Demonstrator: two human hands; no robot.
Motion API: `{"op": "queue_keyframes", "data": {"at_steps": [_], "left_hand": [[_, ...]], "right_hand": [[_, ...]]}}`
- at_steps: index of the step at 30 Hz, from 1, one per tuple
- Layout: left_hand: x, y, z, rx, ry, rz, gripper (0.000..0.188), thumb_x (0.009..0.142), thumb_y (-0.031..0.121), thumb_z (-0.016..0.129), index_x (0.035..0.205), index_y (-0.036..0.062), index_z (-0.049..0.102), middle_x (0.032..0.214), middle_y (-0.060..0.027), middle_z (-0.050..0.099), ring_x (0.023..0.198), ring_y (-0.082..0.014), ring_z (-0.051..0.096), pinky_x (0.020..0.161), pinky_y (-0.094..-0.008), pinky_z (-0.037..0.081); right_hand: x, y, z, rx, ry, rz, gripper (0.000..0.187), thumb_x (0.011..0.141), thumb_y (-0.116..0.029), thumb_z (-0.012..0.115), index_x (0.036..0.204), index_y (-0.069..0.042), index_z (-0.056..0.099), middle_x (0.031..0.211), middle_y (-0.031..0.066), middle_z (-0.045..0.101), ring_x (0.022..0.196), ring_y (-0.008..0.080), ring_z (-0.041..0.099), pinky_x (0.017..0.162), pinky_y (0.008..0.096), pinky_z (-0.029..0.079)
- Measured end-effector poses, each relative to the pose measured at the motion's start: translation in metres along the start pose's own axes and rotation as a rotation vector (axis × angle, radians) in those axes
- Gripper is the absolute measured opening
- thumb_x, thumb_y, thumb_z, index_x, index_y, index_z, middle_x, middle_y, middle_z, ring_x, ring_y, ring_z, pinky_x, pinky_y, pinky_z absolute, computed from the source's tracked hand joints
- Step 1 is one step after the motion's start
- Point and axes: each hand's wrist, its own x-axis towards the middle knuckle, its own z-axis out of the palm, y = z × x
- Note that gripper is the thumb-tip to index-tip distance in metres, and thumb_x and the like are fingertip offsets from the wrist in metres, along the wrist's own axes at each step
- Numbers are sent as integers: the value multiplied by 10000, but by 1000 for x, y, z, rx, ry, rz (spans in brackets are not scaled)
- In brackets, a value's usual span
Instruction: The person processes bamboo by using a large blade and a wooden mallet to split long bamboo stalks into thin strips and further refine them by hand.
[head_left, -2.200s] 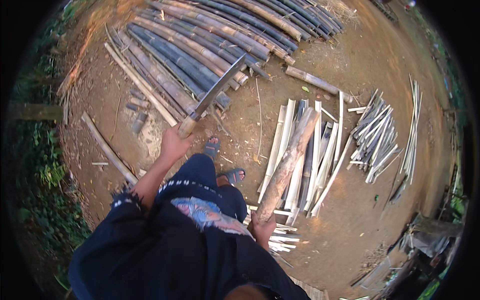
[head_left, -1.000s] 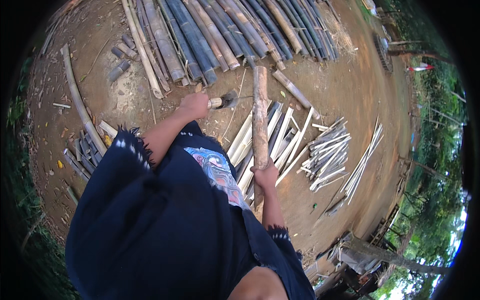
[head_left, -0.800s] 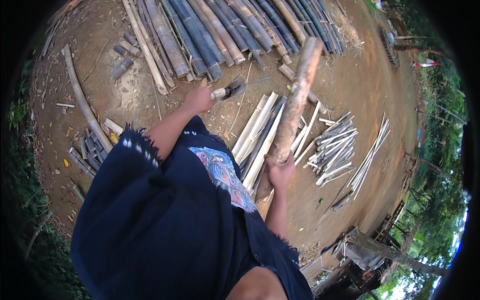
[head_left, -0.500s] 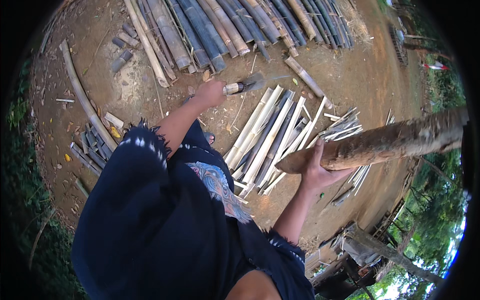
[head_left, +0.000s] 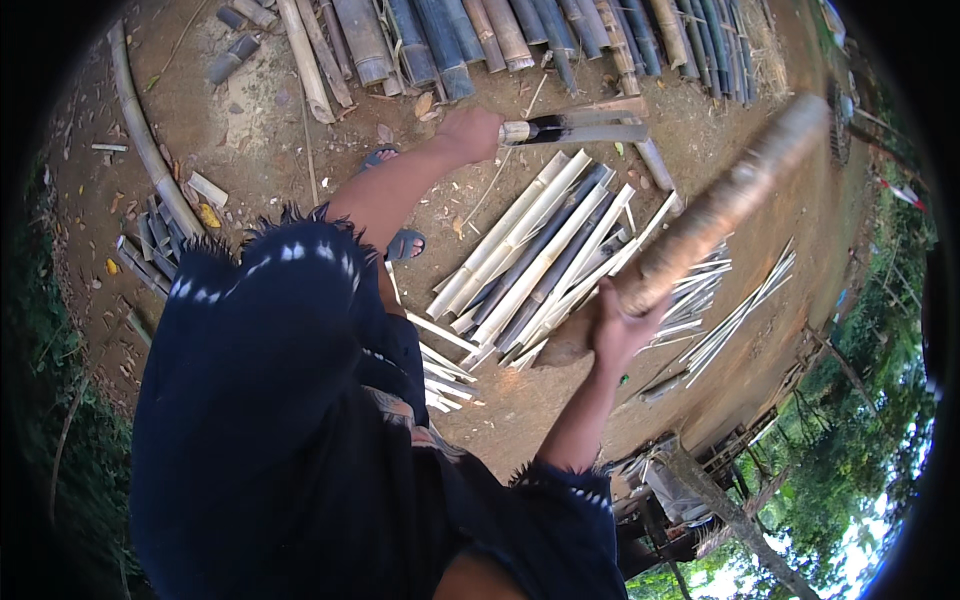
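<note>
My left hand (head_left: 470, 136) is closed round the pale handle of a machete (head_left: 595, 130), whose broad blade points right and looks doubled by motion. In my right hand (head_left: 625, 328) is a thick wooden log (head_left: 725, 205), gripped close to its lower end. The log slants up to the right, and its far end is blurred. Beneath the log and the blade lies a pile of split bamboo strips (head_left: 545, 265), pale on some faces and dark on others. The log covers part of the pile.
Long bamboo poles (head_left: 440, 45) lie in a row at the far side. A curved pole (head_left: 145, 130) and short dark pieces (head_left: 160, 240) are on the left. Thin strips (head_left: 745, 310) lie at right, with a tree trunk (head_left: 735, 510) and sheltered clutter beyond. My sandalled feet (head_left: 405, 244) are beside the pile.
The log has swung from nearly level to a steep slant, its far end moving up and left. My left hand has carried the machete up and to the right.
</note>
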Motion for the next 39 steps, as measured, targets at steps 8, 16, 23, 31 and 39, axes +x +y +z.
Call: {"op": "queue_keyframes", "data": {"at_steps": [8, 16, 23, 31, 39], "left_hand": [[15, 1, -10, 30, -104, 61, 356, 801, 172, 695, 1142, 73, 675, 989, -181, 713, 953, -355, 700, 833, -485, 563], [59, -21, 55, 66, -39, 100, 345, 795, 190, 720, 1128, 112, 675, 914, -171, 717, 915, -352, 708, 811, -491, 567], [49, -17, 32, 91, -129, 44, 359, 798, 198, 718, 1145, 118, 677, 930, -170, 720, 920, -347, 709, 805, -485, 569], [62, -64, 53, 448, -266, 98, 263, 844, 112, 636, 1094, 107, 720, 1023, -166, 726, 967, -329, 716, 812, -444, 579], [88, -74, 102, 174, -172, -79, 330, 814, 163, 686, 1137, 94, 690, 989, -175, 721, 942, -349, 710, 833, -469, 571]], "right_hand": [[32, 46, 38, -347, 608, -522, 1060, 734, -222, 869, 1512, 54, 204, 1440, 259, 409, 1244, 360, 522, 1081, 488, 459], [55, 99, 80, -306, -110, 121, 996, 633, -173, 791, 1518, -23, 361, 1291, 272, 620, 1175, 391, 628, 1029, 407, 479], [69, 45, 40, -28, 616, -325, 988, 754, -164, 853, 1487, 54, 229, 1430, 264, 403, 1238, 343, 516, 1072, 470, 460], [24, 188, 122, -403, -496, 207, 1051, 684, -208, 781, 1579, -165, 232, 1159, 297, 665, 1050, 439, 666, 935, 482, 527], [26, 140, 92, -149, 121, 40, 1078, 694, -140, 802, 1564, 33, 190, 1513, 287, 384, 1389, 384, 411, 1162, 446, 332]]}}
